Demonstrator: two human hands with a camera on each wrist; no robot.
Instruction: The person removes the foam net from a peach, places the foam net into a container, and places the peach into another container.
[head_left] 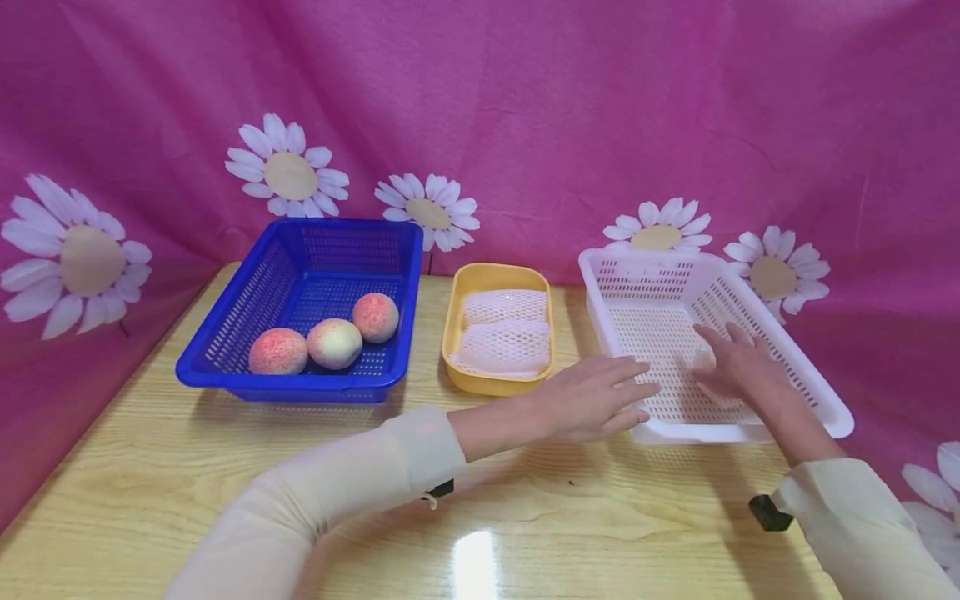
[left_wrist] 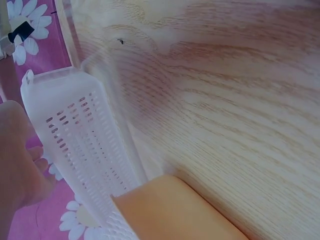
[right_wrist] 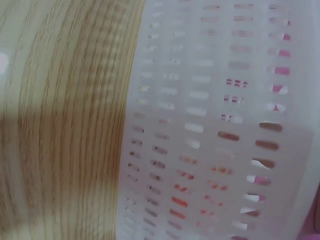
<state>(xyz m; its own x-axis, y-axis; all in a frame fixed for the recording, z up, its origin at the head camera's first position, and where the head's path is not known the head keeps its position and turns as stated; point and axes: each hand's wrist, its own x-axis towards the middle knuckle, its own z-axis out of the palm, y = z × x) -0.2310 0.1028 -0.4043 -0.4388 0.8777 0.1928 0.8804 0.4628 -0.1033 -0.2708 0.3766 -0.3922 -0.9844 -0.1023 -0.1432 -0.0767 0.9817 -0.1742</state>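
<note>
My left hand [head_left: 596, 398] reaches across to the near left corner of the white basket [head_left: 817, 408], its fingers extended and holding nothing. My right hand [head_left: 738, 362] is inside that basket with its fingers spread. Beneath it lies a pale rounded thing [head_left: 703, 360], mostly hidden by the hand. Reddish patches show through the basket's slotted wall [right_wrist: 200, 115] in the right wrist view. To the left of my left hand, foam fruit nets [head_left: 506, 343] lie in a yellow tray [head_left: 447, 350].
At the left stands a blue basket [head_left: 225, 379] holding a peach [head_left: 279, 351], a second peach [head_left: 334, 343] and a third peach [head_left: 376, 317] near its front. A pink cloth [head_left: 525, 125] with daisies hangs behind the wooden table [head_left: 360, 517].
</note>
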